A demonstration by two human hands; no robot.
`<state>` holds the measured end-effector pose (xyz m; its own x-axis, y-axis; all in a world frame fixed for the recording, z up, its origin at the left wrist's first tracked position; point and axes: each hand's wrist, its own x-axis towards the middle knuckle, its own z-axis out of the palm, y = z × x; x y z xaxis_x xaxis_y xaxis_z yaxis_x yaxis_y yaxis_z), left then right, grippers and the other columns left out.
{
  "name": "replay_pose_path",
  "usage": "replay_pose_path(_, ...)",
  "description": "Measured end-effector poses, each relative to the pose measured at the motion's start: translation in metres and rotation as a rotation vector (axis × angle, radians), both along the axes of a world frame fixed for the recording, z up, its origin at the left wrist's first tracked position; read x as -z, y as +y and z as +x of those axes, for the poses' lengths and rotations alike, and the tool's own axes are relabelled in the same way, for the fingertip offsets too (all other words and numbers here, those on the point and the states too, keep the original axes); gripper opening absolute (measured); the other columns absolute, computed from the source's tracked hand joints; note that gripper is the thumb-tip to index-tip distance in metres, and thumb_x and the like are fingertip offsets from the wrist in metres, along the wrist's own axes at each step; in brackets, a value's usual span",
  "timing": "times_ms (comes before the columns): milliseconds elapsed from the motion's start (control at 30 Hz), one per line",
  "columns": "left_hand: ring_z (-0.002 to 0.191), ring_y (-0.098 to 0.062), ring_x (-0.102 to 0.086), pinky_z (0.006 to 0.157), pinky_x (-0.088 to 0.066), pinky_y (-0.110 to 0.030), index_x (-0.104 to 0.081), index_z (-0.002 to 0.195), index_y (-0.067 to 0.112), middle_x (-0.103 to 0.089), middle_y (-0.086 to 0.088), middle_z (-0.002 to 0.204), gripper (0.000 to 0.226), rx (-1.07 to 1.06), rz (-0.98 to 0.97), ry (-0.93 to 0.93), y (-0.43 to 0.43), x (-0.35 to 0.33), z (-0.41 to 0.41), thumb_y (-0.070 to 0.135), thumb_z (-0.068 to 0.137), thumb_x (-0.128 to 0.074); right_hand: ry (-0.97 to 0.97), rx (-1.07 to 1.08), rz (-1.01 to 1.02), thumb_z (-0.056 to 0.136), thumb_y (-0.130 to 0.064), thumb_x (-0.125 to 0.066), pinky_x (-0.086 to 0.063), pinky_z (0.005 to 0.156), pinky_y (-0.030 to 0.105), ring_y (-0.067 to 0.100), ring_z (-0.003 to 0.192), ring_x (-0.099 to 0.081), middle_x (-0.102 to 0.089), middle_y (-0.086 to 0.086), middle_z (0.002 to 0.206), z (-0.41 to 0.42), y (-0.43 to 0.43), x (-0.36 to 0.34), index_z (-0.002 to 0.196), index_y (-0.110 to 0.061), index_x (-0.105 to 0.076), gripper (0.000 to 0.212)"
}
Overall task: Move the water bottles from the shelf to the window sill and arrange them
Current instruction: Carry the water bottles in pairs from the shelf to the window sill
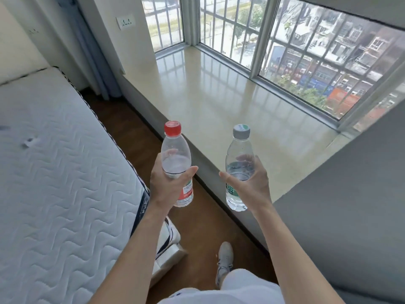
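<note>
Head view: with your left hand point(168, 185) gripping the red-capped bottle point(175, 148) and your right hand point(252, 185) the grey-capped bottle point(240, 148), both just short of the window sill point(219, 102), set them down upright, side by side.

Single head-worn wide-angle view, looking forward and down, close over outstretched forearms, facing the window sill point(219, 102)
</note>
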<state>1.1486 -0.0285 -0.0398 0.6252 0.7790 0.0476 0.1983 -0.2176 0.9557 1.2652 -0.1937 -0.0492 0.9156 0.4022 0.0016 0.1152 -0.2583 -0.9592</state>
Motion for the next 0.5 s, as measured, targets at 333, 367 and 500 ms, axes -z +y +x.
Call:
replay_pose_path(333, 0.103, -0.009, -0.06, 0.089, -0.051, -0.026, -0.049, 0.119, 0.039, -0.056, 0.02, 0.109, 0.06, -0.2, 0.048, 0.013, 0.057, -0.006, 0.079, 0.038, 0.07, -0.085, 0.029, -0.207, 0.022, 0.061, -0.037, -0.092, -0.059, 0.088, 0.043, 0.012, 0.089, -0.071, -0.069, -0.006, 0.097, 0.12, 0.081, -0.002, 0.105, -0.027, -0.06, 0.055)
replay_pose_path(367, 0.103, -0.008, -0.059, 0.088, -0.051, -0.024, -0.05, 0.119, 0.037, -0.055, 0.023, 0.109, 0.059, -0.223, 0.051, 0.014, 0.062, -0.006, 0.082, 0.035, 0.071, -0.085, 0.029, -0.227, 0.021, 0.061, -0.036, -0.092, -0.059, 0.088, 0.044, 0.012, 0.088, -0.071, -0.069, -0.006, 0.097, 0.126, 0.091, -0.002, 0.103, -0.029, -0.06, 0.053)
replay_pose_path(500, 0.101, 0.001, -0.057, 0.074, -0.045, -0.004, -0.053, 0.121, 0.03, -0.052, 0.028, 0.109, 0.057, -0.321, 0.038, 0.017, 0.088, -0.005, 0.091, 0.029, 0.073, -0.085, 0.018, -0.281, 0.04, 0.057, -0.04, -0.089, -0.058, 0.085, 0.039, 0.009, 0.087, -0.07, -0.069, -0.009, 0.093, 0.142, 0.136, 0.0, 0.099, -0.033, -0.059, 0.052)
